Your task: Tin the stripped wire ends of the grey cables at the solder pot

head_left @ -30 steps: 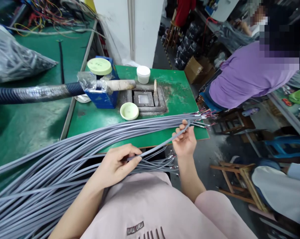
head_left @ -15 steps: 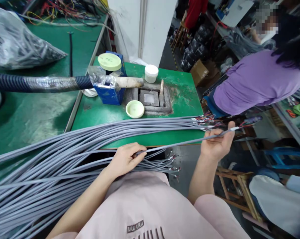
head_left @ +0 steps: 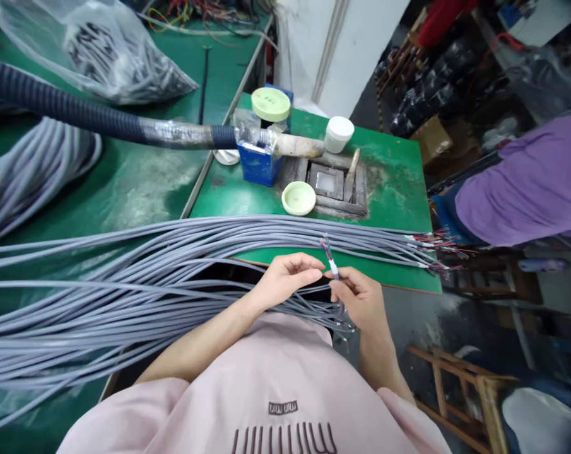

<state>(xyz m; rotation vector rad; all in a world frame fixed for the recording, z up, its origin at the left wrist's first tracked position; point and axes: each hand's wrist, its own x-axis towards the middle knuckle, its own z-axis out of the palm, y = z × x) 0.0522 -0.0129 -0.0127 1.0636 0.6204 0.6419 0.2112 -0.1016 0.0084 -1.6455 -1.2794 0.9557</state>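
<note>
A grey cable (head_left: 335,271) stands with its stripped end pointing up, thin coloured wires spreading above a white sleeve. My right hand (head_left: 361,295) pinches it just below that sleeve between thumb and fingers. Close beside the cable end is my left hand (head_left: 292,277), thumb and index fingertips drawn together; whatever they hold, if anything, is too small to make out. Behind both hands a bundle of grey cables (head_left: 247,227) lies across the green table, wire ends at the right. More grey cables (head_left: 209,318) run below my left hand, near my lap.
A soldering pot (head_left: 325,181) with a flat scraper (head_left: 353,173) is set in the green table (head_left: 399,180). Nearby are a light green dish (head_left: 298,198), a white tub (head_left: 338,133), a blue box (head_left: 261,165) and a duct hose (head_left: 171,133). A person in purple (head_left: 526,183) sits at right.
My right hand has come left and in, bringing the cable end upright in front of me. My left hand has let the cable's length go and moved up beside its end. The view has swung left.
</note>
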